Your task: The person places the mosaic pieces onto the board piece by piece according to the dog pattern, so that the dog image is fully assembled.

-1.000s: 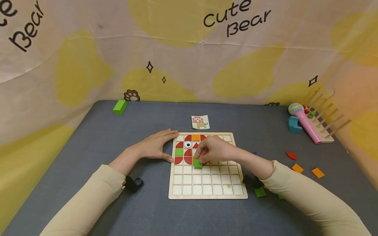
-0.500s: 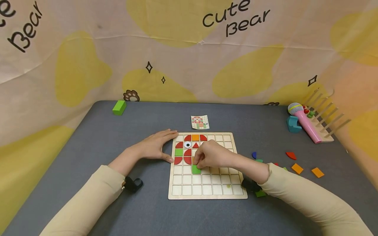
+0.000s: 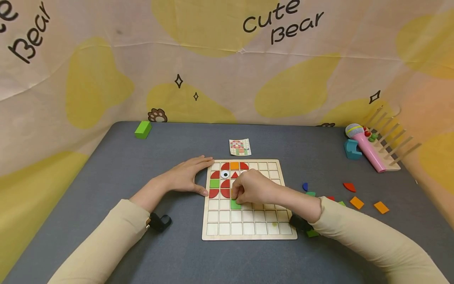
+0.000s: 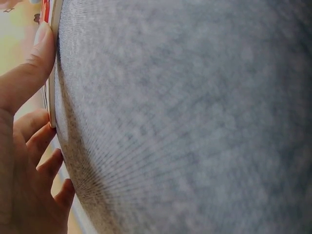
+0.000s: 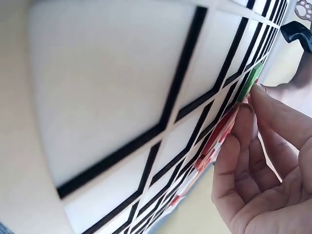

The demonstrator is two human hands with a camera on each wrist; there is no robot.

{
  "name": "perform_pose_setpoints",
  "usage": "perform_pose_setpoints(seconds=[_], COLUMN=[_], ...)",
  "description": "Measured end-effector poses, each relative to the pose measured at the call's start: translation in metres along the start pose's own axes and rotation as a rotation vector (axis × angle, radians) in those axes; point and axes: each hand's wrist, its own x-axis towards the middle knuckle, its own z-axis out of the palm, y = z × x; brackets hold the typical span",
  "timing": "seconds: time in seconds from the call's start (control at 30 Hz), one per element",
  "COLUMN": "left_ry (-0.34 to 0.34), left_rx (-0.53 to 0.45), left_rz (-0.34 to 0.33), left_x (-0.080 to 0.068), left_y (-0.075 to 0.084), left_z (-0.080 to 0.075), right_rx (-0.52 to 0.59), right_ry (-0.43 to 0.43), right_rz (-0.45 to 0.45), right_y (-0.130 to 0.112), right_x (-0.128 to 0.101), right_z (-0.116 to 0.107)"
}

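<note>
A wooden grid board [image 3: 248, 228] lies on the grey table. Red, orange and green tiles and one eye tile fill its upper-left cells. My right hand [image 3: 238, 196] is curled over the board, its fingertips pinching a green square tile [image 3: 235, 204] that sits in a cell below the red pieces. The right wrist view shows the fingers [image 5: 243, 126] at the edge of that green tile [image 5: 251, 80] on the board [image 5: 112, 87]. My left hand [image 3: 188, 175] lies flat on the table, fingers straight, with its thumb [image 4: 29, 73] against the board's left edge [image 4: 52, 73].
A small pattern card [image 3: 240, 146] lies behind the board, and a green block [image 3: 143, 129] sits at the far left. Loose tiles are scattered at the right: orange [image 3: 356, 202], red [image 3: 349, 187], blue [image 3: 305, 186], green [image 3: 313, 233]. A pink toy microphone [image 3: 367, 146] and wooden rack [image 3: 388, 146] stand at the far right.
My right hand has brought the green square tile one row toward me and set it down in a cell, staying on it. The left hand has not moved.
</note>
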Motion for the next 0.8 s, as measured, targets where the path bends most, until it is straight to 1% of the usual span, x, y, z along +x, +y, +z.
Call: perform_pose_setpoints(seconds=[0.13, 0.23, 0.4, 0.5, 0.63, 0.8], left_ry=[-0.007, -0.011, -0.003, -0.001, -0.003, -0.002], left_rx=[-0.005, -0.007, -0.001, 0.002, 0.001, 0.007], left_rz=[-0.005, -0.013, -0.012, -0.009, -0.011, -0.009], left_x=[0.0, 0.0, 0.0, 0.0, 0.0, -0.001], left_y=[0.001, 0.001, 0.0, -0.001, 0.0, 0.0], left_z=[0.0, 0.0, 0.0, 0.0, 0.0, 0.0], right_rx=[0.026, 0.036, 0.051, 0.06, 0.066, 0.085], right_ry=[0.022, 0.065, 0.14, 0.163, 0.166, 0.116], right_rz=[0.032, 0.065, 0.118, 0.155, 0.187, 0.221], right_y=[0.003, 0.009, 0.027, 0.041, 0.063, 0.09], right_x=[-0.004, -0.01, -0.025, -0.038, -0.056, -0.079], right_z=[-0.006, -0.016, -0.039, -0.052, -0.064, -0.072])
